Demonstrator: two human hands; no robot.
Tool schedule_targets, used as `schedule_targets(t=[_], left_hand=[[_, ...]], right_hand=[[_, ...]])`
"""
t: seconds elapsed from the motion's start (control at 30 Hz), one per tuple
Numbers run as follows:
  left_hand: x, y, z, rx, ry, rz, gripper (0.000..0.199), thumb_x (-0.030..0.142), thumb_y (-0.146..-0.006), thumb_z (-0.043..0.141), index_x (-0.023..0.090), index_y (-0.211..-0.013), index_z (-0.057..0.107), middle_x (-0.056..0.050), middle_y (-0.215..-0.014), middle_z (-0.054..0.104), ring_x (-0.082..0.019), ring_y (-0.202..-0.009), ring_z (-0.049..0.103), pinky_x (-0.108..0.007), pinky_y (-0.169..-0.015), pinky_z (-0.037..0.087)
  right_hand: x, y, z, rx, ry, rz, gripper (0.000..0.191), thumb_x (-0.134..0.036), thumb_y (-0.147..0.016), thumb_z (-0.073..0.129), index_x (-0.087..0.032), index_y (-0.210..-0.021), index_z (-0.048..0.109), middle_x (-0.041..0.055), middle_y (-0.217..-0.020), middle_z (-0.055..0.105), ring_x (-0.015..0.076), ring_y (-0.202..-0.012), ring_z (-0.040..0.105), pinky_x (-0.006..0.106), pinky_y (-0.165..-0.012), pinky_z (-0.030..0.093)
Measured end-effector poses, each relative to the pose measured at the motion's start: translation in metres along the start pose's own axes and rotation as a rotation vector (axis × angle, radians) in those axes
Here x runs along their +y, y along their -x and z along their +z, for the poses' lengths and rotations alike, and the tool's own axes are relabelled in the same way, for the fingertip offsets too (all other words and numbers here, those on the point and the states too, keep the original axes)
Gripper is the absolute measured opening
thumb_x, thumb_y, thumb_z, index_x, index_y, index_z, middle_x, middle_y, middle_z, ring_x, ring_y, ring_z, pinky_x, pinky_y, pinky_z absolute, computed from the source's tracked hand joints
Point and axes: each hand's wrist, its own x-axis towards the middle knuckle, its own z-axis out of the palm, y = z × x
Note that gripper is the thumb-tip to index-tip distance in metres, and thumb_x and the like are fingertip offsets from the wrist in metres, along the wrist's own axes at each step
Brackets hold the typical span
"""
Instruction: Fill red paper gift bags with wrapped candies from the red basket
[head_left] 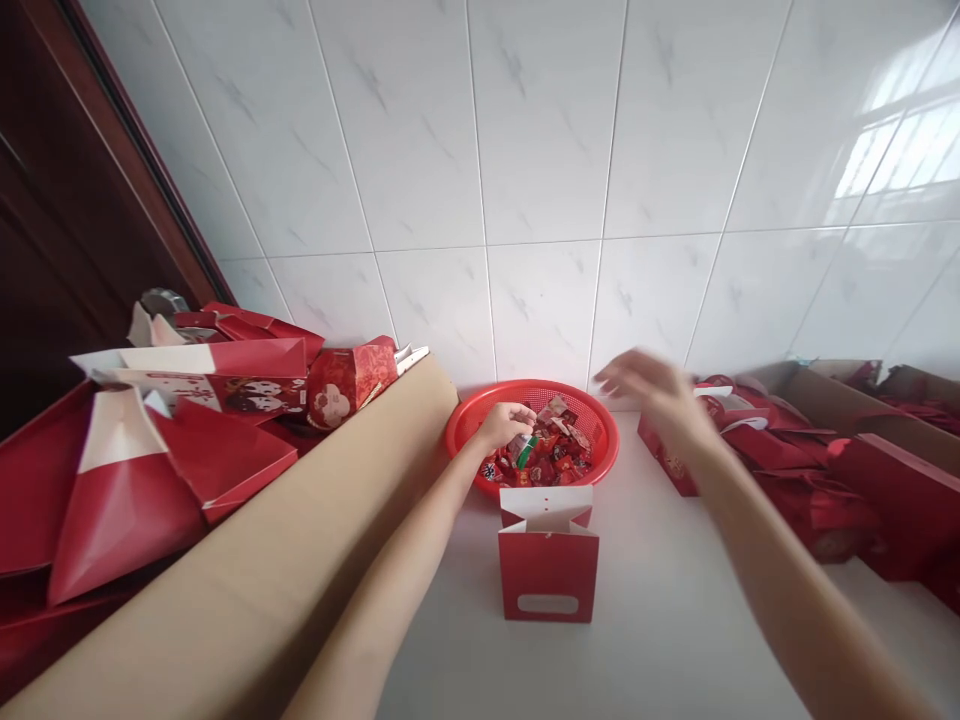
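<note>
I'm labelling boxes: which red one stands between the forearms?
The open red box in front of the basket; it stands alone, while other boxes crowd together at left and right.

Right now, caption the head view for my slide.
Left hand at a green packet in the basket, right hand raised, open box in front.

White grey-veined wall tiles (540, 120) | dark brown woodwork (67, 190), left | pale tabletop (652, 610) | barred-window reflection (900, 155), right
</note>
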Motion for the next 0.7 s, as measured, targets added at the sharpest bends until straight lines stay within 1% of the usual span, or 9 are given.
schedule_targets(t=[0.07, 0.17, 0.23, 0.3, 0.4, 0.47, 0.53, 0.6, 0.7], left_hand=[[0.003, 0.002, 0.000, 0.072, 0.090, -0.005, 0.017, 0.004, -0.068, 0.065, 0.015, -0.080, 0.070, -0.005, -0.086, 0.074, -0.015, -0.080, 0.068, -0.025, -0.072, 0.055], [0.006, 0.004, 0.005, 0.168, 0.171, -0.004, 0.015, 0.008, -0.070, 0.069, 0.016, -0.083, 0.070, -0.006, -0.093, 0.075, -0.017, -0.089, 0.069, -0.028, -0.082, 0.055], [0.006, 0.005, 0.006, 0.190, 0.191, 0.009, 0.016, 0.011, -0.071, 0.072, 0.016, -0.085, 0.069, -0.007, -0.099, 0.075, -0.018, -0.094, 0.069, -0.028, -0.086, 0.054], [0.006, 0.005, 0.000, 0.208, 0.168, 0.025, 0.016, 0.016, -0.074, 0.071, 0.017, -0.089, 0.069, -0.008, -0.103, 0.075, -0.018, -0.095, 0.069, -0.028, -0.087, 0.053], [0.004, 0.007, -0.020, 0.228, -0.097, -0.015, 0.014, 0.027, -0.084, 0.062, 0.020, -0.091, 0.071, -0.006, -0.099, 0.075, -0.019, -0.094, 0.069, -0.027, -0.083, 0.053], [0.001, 0.010, -0.033, 0.134, -0.367, -0.120, 0.012, 0.031, -0.080, 0.066, 0.021, -0.080, 0.072, -0.005, -0.086, 0.075, -0.023, -0.088, 0.069, -0.028, -0.077, 0.052], [-0.002, 0.013, -0.037, -0.050, -0.536, -0.237, 0.015, 0.031, -0.063, 0.081, 0.021, -0.065, 0.070, -0.004, -0.069, 0.071, -0.025, -0.077, 0.069, -0.029, -0.070, 0.050], [-0.006, 0.016, -0.030, -0.229, -0.620, -0.311, 0.026, 0.027, -0.042, 0.090, 0.023, -0.058, 0.069, -0.003, -0.061, 0.067, -0.026, -0.070, 0.067, -0.029, -0.064, 0.049], [-0.012, 0.015, -0.008, -0.359, -0.770, -0.355, 0.033, 0.025, -0.032, 0.090, 0.024, -0.052, 0.064, -0.003, -0.058, 0.064, -0.027, -0.068, 0.065, -0.031, -0.062, 0.049]], right_hand=[[0.020, -0.002, 0.029, -0.095, 0.005, 0.140, 0.023, -0.038, -0.074, 0.083, -0.019, -0.079, 0.070, 0.0046, -0.075, 0.071, 0.0216, -0.073, 0.067, 0.034, -0.067, 0.053], [0.054, -0.002, 0.073, -0.181, -0.019, 0.298, 0.037, -0.033, -0.053, 0.092, -0.021, -0.079, 0.070, 0.0021, -0.070, 0.070, 0.0232, -0.072, 0.067, 0.031, -0.061, 0.048], [0.071, -0.002, 0.091, -0.190, -0.053, 0.288, 0.037, -0.037, -0.055, 0.089, -0.022, -0.082, 0.069, -0.0004, -0.068, 0.069, 0.0213, -0.070, 0.065, 0.029, -0.060, 0.047], [0.080, 0.000, 0.098, -0.177, -0.098, 0.246, 0.031, -0.040, -0.061, 0.083, -0.021, -0.082, 0.068, -0.0008, -0.068, 0.068, 0.0202, -0.068, 0.064, 0.029, -0.059, 0.046], [0.083, 0.003, 0.096, -0.074, -0.141, 0.233, 0.025, -0.042, -0.068, 0.076, -0.021, -0.077, 0.067, 0.0007, -0.069, 0.068, 0.0200, -0.066, 0.063, 0.029, -0.057, 0.045], [0.080, 0.004, 0.091, 0.021, -0.196, 0.275, 0.027, -0.045, -0.070, 0.075, -0.021, -0.078, 0.067, 0.0020, -0.073, 0.069, 0.0199, -0.066, 0.062, 0.029, -0.056, 0.046], [0.077, 0.006, 0.087, 0.090, -0.289, 0.330, 0.030, -0.047, -0.070, 0.075, -0.021, -0.082, 0.067, 0.0036, -0.078, 0.071, 0.0199, -0.068, 0.063, 0.030, -0.058, 0.048], [0.074, 0.006, 0.086, 0.120, -0.371, 0.367, 0.033, -0.048, -0.068, 0.077, -0.020, -0.083, 0.067, 0.0047, -0.080, 0.072, 0.0202, -0.071, 0.065, 0.031, -0.061, 0.051], [0.071, 0.006, 0.086, 0.124, -0.438, 0.382, 0.034, -0.047, -0.064, 0.080, -0.020, -0.080, 0.067, 0.0054, -0.082, 0.073, 0.0207, -0.074, 0.066, 0.030, -0.064, 0.052]])
